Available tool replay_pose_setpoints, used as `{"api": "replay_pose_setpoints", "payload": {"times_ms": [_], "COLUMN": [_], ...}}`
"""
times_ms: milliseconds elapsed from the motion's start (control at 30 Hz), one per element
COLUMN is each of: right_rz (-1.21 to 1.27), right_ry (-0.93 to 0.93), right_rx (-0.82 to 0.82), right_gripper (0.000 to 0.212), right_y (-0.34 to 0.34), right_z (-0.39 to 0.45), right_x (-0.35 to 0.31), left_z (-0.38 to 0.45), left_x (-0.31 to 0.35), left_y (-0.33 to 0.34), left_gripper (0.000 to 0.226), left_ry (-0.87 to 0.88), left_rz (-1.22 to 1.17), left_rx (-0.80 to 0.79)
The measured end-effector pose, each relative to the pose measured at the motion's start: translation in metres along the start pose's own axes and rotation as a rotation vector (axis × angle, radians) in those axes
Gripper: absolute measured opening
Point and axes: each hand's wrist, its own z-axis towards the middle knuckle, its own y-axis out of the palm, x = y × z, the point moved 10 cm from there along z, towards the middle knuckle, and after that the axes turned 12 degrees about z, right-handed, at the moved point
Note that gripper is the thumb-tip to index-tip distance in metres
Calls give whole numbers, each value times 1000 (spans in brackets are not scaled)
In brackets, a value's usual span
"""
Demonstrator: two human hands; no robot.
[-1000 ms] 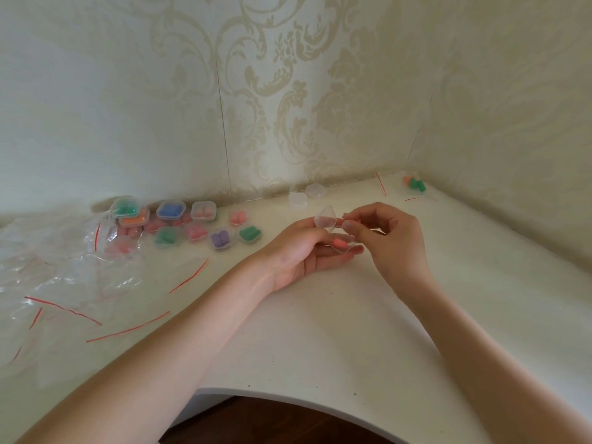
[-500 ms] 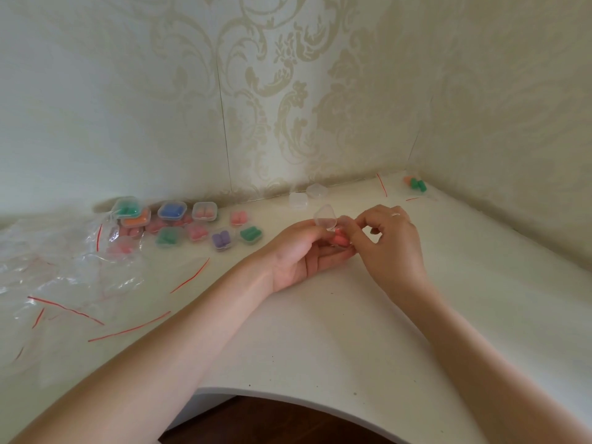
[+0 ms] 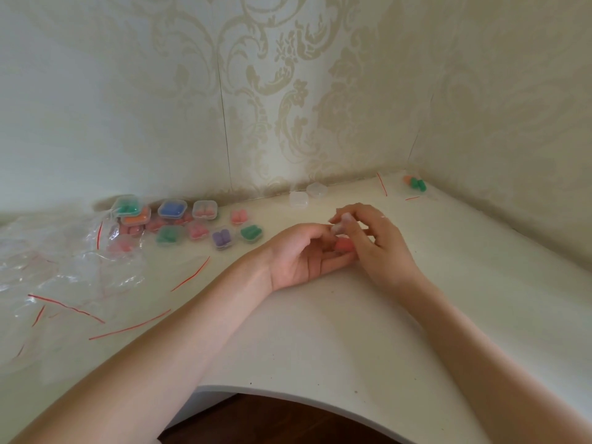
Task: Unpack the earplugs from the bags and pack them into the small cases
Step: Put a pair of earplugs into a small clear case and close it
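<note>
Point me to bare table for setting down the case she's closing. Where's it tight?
Free: the broad patch of table between both forearms and the front edge, and the stretch right of the right hand toward the side wall. Also the gap between the filled cases and the two empty cases. Crowded: far left, under the plastic bags and red strips.

Between my fingers [image 3: 354,233] sits a pink earplug [image 3: 344,244] in a clear case [image 3: 341,223], over a white surface [image 3: 320,331] beneath cream damask-patterned wallpaper [image 3: 288,91].
</note>
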Motion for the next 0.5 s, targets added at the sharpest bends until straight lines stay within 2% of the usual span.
{"api": "replay_pose_setpoints", "payload": {"times_ms": [67, 200, 333, 433, 500], "right_rz": [9, 0, 85, 148, 174], "right_ry": [28, 73, 126, 152, 153], "right_rx": [27, 3, 31, -4, -35], "right_gripper": [22, 11, 7, 16, 19], "right_y": [-6, -3, -5, -1, 1], "right_z": [1, 0, 1, 1, 1], "right_x": [3, 9, 15, 16, 12], "left_z": [-1, 0, 2, 2, 3], "left_x": [3, 7, 10, 9, 9], "left_y": [1, -9, -16, -16, -17], "left_gripper": [26, 29, 30, 20, 25], "left_ry": [0, 63, 108, 99, 91], "left_rz": [-105, 105, 141, 139, 146], "left_rx": [-38, 65, 113, 114, 134]}}
